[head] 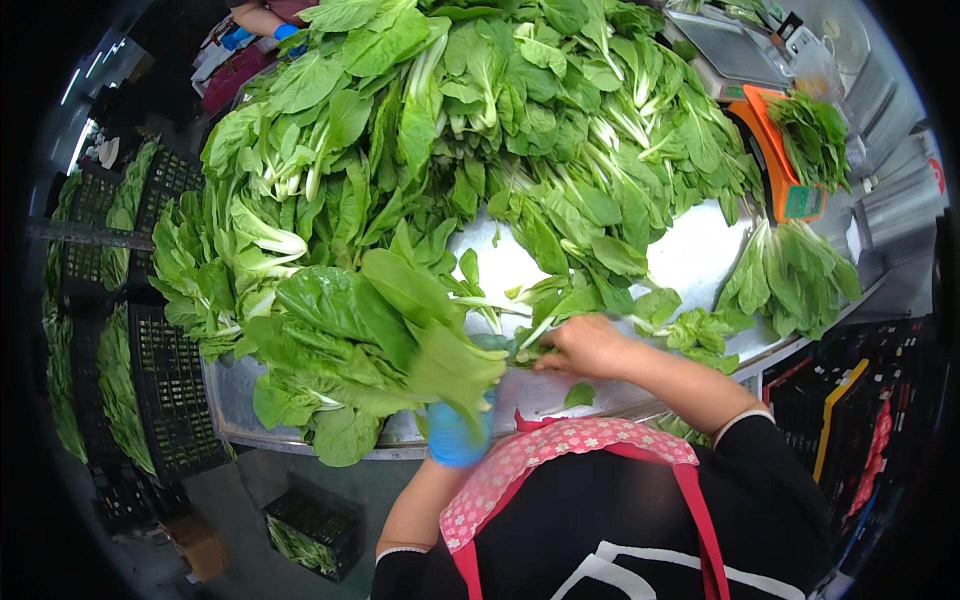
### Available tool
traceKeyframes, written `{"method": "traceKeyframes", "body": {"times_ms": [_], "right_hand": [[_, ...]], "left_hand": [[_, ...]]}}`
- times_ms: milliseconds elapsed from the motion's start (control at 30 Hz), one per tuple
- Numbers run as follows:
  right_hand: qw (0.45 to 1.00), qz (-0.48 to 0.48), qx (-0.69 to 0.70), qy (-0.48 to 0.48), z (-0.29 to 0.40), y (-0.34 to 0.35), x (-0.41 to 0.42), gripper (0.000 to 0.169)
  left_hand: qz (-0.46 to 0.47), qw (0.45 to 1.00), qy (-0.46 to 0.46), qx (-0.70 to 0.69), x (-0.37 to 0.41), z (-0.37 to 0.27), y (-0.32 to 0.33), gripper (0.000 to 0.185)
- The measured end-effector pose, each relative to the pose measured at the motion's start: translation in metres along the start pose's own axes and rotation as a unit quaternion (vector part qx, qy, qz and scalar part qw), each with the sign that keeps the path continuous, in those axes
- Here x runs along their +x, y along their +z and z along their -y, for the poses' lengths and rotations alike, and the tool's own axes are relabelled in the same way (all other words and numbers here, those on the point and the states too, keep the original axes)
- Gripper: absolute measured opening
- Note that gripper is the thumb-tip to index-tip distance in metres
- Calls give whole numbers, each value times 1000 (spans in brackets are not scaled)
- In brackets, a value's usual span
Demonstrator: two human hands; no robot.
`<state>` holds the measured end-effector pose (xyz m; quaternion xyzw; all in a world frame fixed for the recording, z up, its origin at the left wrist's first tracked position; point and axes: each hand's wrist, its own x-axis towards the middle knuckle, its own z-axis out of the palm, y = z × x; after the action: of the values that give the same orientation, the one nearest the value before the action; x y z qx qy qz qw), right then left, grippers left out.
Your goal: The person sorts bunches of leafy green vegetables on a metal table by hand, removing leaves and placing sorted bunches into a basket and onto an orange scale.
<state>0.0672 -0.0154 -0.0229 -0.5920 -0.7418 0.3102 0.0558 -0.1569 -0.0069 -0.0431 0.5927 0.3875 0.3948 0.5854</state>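
My left hand (461, 427), in a blue glove, grips a bunch of leafy greens (352, 315) with broad leaves fanned out to the left. Leaves cover much of that hand, and some are blurred. My bare right hand (589, 349) is at the stem end of this bunch, its fingers curled beside pale stems; leaves and fingers hide whether it pinches one. Just beyond the hands, loose stems and leaves (495, 304) lie on the metal tabletop (491, 255). A small torn leaf (579, 395) rests near the front edge.
A large heap of greens (480, 97) covers the table's far side. At right are an orange scale (776, 161) bearing greens, another bunch (795, 277) and a flat-topped scale (731, 49). Black crates (169, 390) stand left, one (315, 536) on the floor. A co-worker's gloved hand (289, 34) shows beyond.
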Motion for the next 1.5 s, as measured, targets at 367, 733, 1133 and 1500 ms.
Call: {"method": "traceKeyframes", "body": {"times_ms": [367, 733, 1133, 1500], "right_hand": [[822, -565, 43, -58, 7, -181, 216, 30], [901, -332, 279, -10, 5, -232, 270, 50], [765, -409, 494, -63, 31, -189, 170, 38], [888, -397, 215, 87, -13, 21, 13, 24]], "left_hand": [[-122, 856, -236, -443, 4, -5, -7, 50], [-62, 850, -189, -488, 0, 10, -14, 31], [-102, 919, -171, -339, -3, -2, -16, 28], [-182, 845, -184, -468, -16, -29, -5, 52]]}}
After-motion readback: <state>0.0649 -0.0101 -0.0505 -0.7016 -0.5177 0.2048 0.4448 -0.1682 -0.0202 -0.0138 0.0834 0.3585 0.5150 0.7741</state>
